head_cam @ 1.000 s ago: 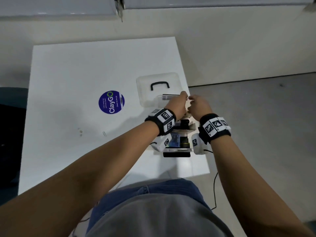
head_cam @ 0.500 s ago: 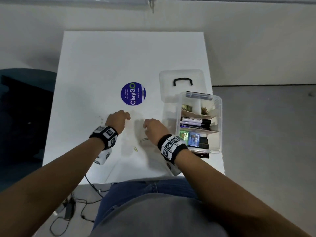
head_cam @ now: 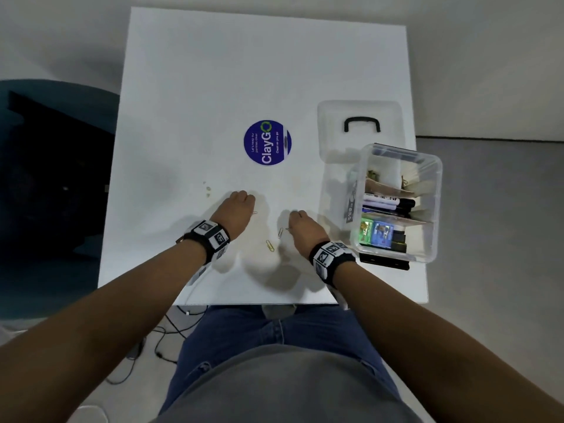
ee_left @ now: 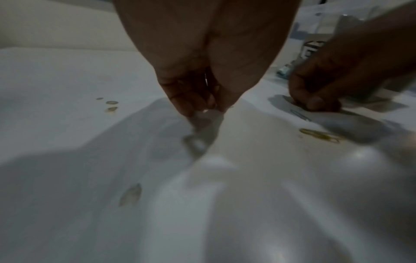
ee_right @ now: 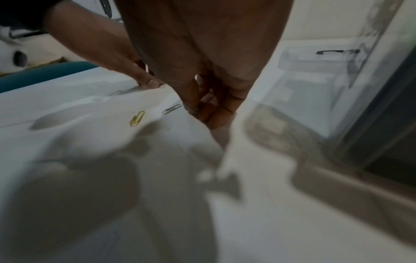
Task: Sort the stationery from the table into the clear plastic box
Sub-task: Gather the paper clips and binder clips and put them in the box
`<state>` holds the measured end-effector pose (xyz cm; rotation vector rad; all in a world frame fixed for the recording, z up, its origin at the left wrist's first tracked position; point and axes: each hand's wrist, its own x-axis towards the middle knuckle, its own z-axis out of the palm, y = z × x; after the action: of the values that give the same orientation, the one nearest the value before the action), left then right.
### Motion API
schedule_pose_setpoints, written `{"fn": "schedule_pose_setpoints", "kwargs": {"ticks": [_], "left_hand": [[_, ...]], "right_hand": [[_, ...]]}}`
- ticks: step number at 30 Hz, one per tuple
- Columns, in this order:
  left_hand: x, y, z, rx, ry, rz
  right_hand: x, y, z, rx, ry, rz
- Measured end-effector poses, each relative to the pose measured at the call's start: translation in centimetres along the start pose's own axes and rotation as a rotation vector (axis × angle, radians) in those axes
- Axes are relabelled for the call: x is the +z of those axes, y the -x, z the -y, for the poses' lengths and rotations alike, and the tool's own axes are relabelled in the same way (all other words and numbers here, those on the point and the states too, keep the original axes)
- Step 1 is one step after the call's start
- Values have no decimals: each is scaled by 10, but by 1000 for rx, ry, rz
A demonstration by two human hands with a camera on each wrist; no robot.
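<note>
Near the front edge of the desk (head_cam: 189, 87), both hands have come away from the clear plastic box (head_cam: 433, 209) at the right and now work the loose paper clips. The left hand (head_cam: 235, 212) pinches at one clip; the right hand (head_cam: 305, 228) has its fingers curled down beside a grey clip (ee_right: 172, 108) and a yellow clip (ee_right: 137, 118). So clips are what remains. A round sticker (head_cam: 267, 142) reads "ClayGo".

white table (head_cam: 213, 71), pale wall, grey floor (head_cam: 488, 224), teal chair (head_cam: 45, 96).
</note>
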<state>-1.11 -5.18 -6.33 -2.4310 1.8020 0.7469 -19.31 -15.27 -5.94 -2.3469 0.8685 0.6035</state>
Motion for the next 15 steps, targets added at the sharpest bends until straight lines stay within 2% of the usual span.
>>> {"fn": "schedule_pose_setpoints", "kwargs": {"ticks": [2, 4, 6, 9, 12, 15], "left_hand": [[7, 7, -5, 27, -7, 14], [12, 16, -8, 50, 87, 51], [15, 25, -12, 107, 193, 107], [18, 39, -20, 222, 218, 146], [24, 41, -24, 284, 144, 131], [24, 38, -33, 314, 42, 124]], "right_hand": [[-3, 2, 2, -56, -23, -10], [-6, 4, 5, -133, -39, 4], [-7, 3, 5, -202, 18, 27], [-8, 3, 7, -266, 121, 28], [-11, 5, 11, -270, 201, 53], [-13, 8, 15, -207, 261, 67]]}}
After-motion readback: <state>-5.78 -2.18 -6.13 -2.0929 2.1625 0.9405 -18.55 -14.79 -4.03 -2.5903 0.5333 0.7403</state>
